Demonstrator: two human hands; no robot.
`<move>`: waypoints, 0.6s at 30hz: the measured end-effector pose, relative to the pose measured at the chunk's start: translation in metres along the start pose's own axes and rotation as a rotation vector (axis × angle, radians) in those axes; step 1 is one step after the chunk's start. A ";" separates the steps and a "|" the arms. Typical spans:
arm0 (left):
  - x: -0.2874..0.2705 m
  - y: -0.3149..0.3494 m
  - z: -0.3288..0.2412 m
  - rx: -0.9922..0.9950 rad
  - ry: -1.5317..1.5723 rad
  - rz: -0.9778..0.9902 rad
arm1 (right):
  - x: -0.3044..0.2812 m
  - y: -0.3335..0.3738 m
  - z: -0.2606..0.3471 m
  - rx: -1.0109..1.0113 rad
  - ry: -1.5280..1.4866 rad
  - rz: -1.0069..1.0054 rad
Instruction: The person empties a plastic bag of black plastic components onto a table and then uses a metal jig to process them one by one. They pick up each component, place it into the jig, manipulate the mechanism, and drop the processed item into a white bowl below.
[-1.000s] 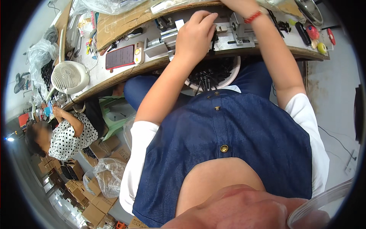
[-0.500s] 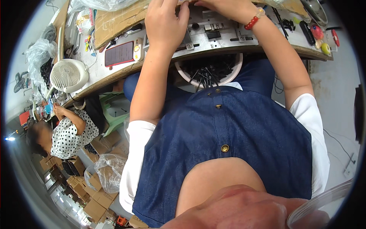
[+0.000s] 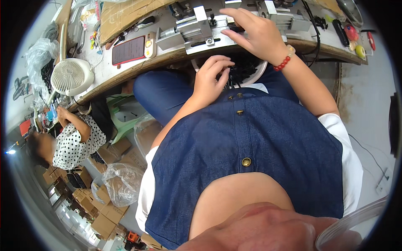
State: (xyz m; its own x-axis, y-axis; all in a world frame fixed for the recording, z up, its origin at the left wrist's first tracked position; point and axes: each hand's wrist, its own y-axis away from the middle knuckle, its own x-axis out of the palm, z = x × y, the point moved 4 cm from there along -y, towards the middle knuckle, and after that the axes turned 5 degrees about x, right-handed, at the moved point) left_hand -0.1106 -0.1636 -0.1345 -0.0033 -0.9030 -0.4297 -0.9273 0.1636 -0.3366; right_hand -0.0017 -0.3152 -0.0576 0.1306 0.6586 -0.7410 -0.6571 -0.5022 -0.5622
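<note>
My left hand [image 3: 210,80] is over the near-left side of a white basket [image 3: 258,74] on my lap. Its fingers are loosely bent, thumb apart, and nothing shows in them. Thin black parts [image 3: 243,71] fill the basket. Above the table's near edge, my right hand [image 3: 261,37] reaches over a metal clamping fixture [image 3: 197,31]. Its thumb and forefinger are spread, either side of a small dark block on the fixture; no held piece is visible. A red bead bracelet [image 3: 282,64] circles that wrist.
Left of the fixture lie a red-cased phone [image 3: 129,50] and a cardboard sheet [image 3: 125,19]. A white fan [image 3: 72,77] stands farther left. Black cables [image 3: 315,33] hang over the edge at right. A co-worker in a dotted top [image 3: 75,142] sits at far left.
My left hand has come down from the table to the basket. My right hand has moved nearer over the fixture, its fingers spread. More of the fixture has come into view.
</note>
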 end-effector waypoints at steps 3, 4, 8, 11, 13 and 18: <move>0.005 -0.003 0.005 0.051 -0.021 -0.019 | 0.010 -0.019 0.006 0.035 -0.077 -0.009; 0.005 -0.001 0.007 0.072 -0.042 -0.003 | 0.011 -0.027 0.010 0.089 -0.126 0.032; 0.003 0.013 0.018 -0.030 -0.121 0.113 | 0.031 -0.036 -0.013 0.212 -0.249 0.308; -0.004 0.032 0.031 -0.052 -0.233 0.313 | 0.029 -0.032 -0.010 0.129 -0.336 0.133; -0.005 0.040 0.034 0.013 -0.295 0.478 | 0.011 -0.030 -0.005 0.115 -0.380 -0.040; 0.014 0.050 0.063 0.270 -0.584 0.879 | -0.027 0.005 -0.008 0.549 -0.855 0.043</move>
State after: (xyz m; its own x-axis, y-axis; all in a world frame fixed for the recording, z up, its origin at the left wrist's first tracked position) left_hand -0.1333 -0.1428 -0.2095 -0.3805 -0.1115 -0.9180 -0.5749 0.8060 0.1405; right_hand -0.0027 -0.3394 -0.0433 -0.3348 0.9340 -0.1246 -0.9268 -0.3503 -0.1355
